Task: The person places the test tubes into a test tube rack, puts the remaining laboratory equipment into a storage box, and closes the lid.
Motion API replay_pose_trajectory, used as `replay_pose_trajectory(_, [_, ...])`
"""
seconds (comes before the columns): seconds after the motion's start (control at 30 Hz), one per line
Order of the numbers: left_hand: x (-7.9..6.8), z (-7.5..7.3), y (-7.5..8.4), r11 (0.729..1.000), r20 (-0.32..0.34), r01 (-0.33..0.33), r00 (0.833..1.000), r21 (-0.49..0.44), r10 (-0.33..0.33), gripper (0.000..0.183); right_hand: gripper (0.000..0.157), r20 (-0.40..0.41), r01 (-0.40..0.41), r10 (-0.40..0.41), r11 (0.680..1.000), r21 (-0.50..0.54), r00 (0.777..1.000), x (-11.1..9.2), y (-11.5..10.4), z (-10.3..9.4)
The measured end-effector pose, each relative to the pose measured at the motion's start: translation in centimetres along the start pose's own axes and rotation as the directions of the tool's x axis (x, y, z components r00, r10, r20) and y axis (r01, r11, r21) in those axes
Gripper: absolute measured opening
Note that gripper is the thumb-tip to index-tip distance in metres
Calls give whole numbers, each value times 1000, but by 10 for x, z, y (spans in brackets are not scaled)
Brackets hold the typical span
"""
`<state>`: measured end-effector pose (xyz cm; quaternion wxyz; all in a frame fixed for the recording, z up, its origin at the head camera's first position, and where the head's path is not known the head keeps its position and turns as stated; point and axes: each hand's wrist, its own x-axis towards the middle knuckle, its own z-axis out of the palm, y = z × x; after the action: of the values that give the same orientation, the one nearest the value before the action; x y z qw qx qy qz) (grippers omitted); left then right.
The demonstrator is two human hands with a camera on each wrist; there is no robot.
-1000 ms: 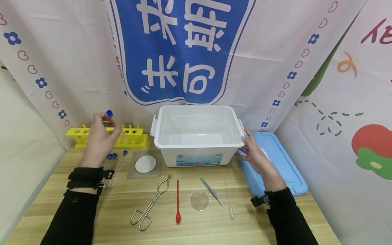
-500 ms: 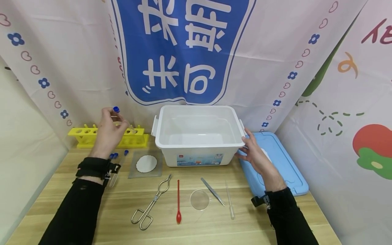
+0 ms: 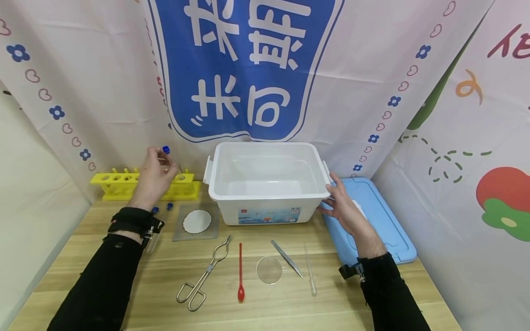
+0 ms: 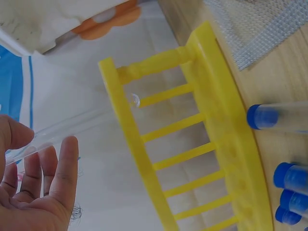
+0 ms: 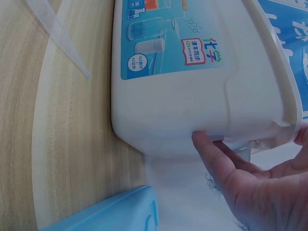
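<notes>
Presently my left grip (image 3: 155,179) is clamped, thumb against fingers, on a clear test tube (image 4: 82,124) with a blue cap (image 3: 166,150); the tube slants, its rounded tip seemingly just through the top plate of the yellow rack (image 3: 188,191), near the end closest to the white box (image 3: 227,211). My right grip (image 3: 347,207) has its fingers apart, touching the box's end by the handle. Handling, judged: tube light, stiff, smooth and so probably slippery, likely fragile if glass; best taken below the cap, with little squeeze and no sideways load at the plate. Count on the worktop (image 3: 323,317): rack, one; box, one; blue lid (image 3: 393,230), one; gauze square with white centre (image 3: 196,221), one; tongs (image 3: 210,267), one; red spoon (image 3: 240,293), one; round clear disc (image 3: 269,270), one; tweezers (image 3: 286,259), one; dropper (image 3: 311,276), one; lying blue-capped tubes (image 4: 284,117), at least four, a blue sliver at the left wrist view's edge perhaps a fifth.
</notes>
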<state>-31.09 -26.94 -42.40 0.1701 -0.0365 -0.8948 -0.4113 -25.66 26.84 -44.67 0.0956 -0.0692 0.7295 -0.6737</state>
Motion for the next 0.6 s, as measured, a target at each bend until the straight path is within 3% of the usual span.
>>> replay_pose_trajectory(0.23, [2,9,-11,999,5,-31,1000,27,31,42,71,0,0,0,1000,-7,1000,0,1,0])
replay_pose_trajectory(0.6, [5,19,-21,1000,31,-20,999,23,20,41,73,-7,-15,15,1000,-12,1000,1,-2,1])
